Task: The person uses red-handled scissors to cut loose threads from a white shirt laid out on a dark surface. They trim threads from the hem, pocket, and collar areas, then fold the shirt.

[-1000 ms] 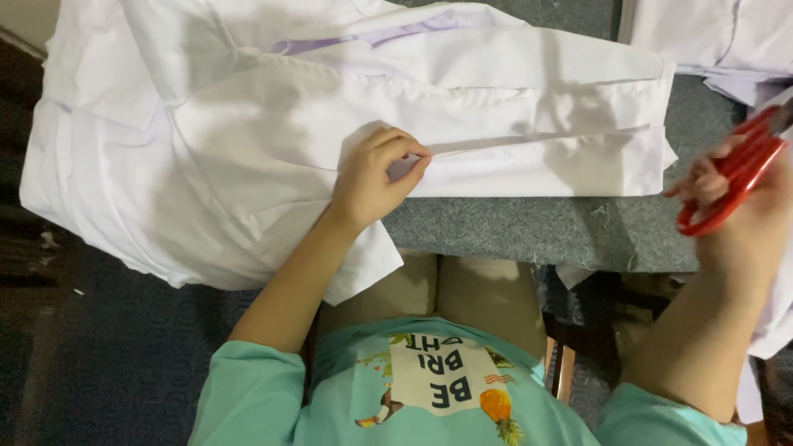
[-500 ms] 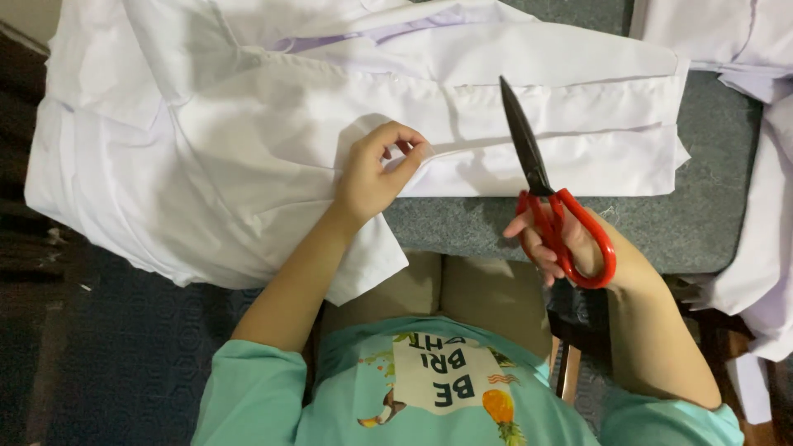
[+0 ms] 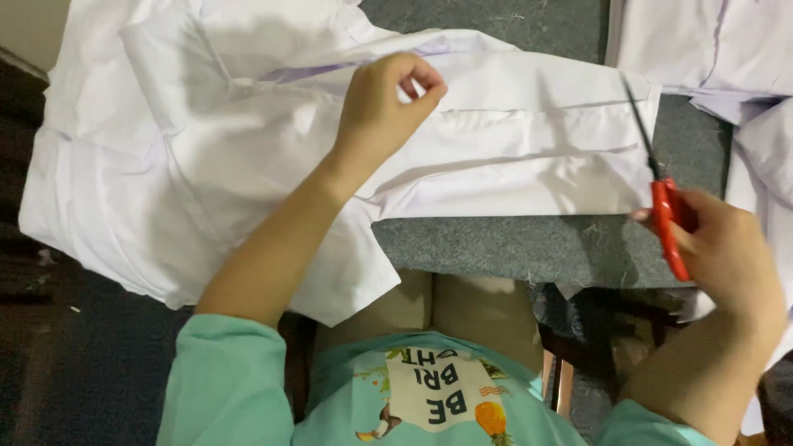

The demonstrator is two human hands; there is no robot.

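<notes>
My left hand (image 3: 384, 107) pinches the white cloth (image 3: 248, 157), wrinkly and folded across the frame's top. My right hand (image 3: 727, 256) grips red scissors (image 3: 665, 206) at its right edge.

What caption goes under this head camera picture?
Left hand pinches white cloth on a grey table; right hand holds red scissors at its edge.
</notes>
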